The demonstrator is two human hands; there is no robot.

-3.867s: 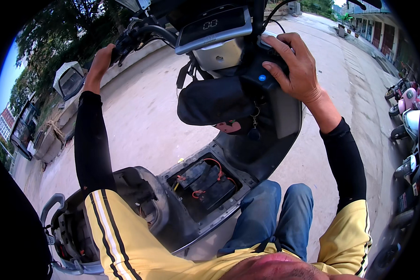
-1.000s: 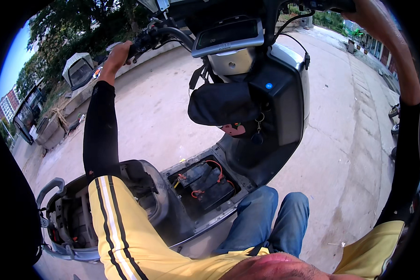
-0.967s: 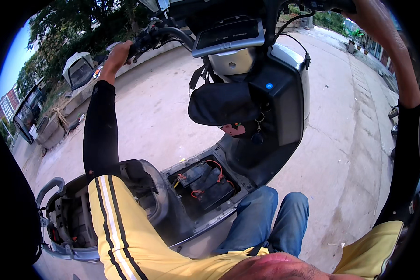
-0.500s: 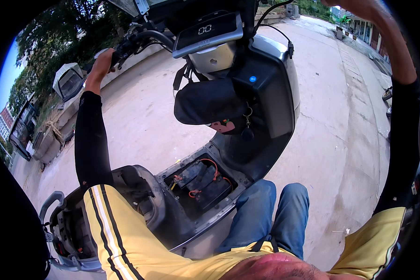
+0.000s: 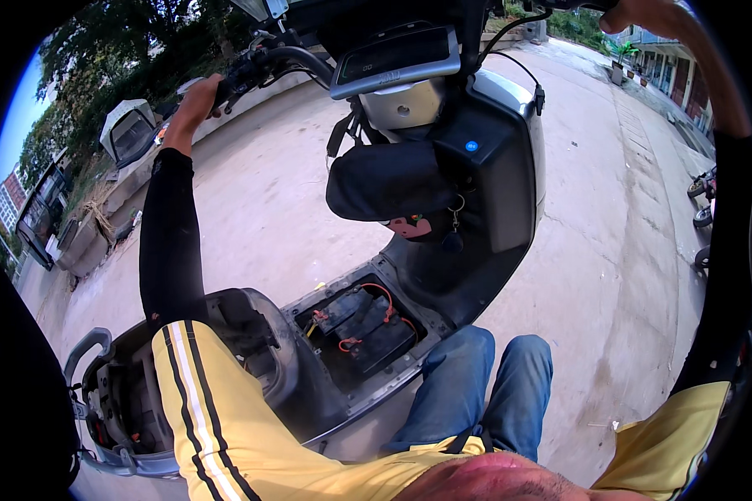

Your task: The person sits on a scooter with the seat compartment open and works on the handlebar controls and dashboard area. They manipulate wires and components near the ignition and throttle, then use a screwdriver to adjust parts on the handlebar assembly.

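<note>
While the scooter is standing on concrete near trees, left grip is hugging the handlebar; can't judge right grip, cropped.

The dash display shows digits — its silver rim bears lettering, a blue sticker pale characters
</note>
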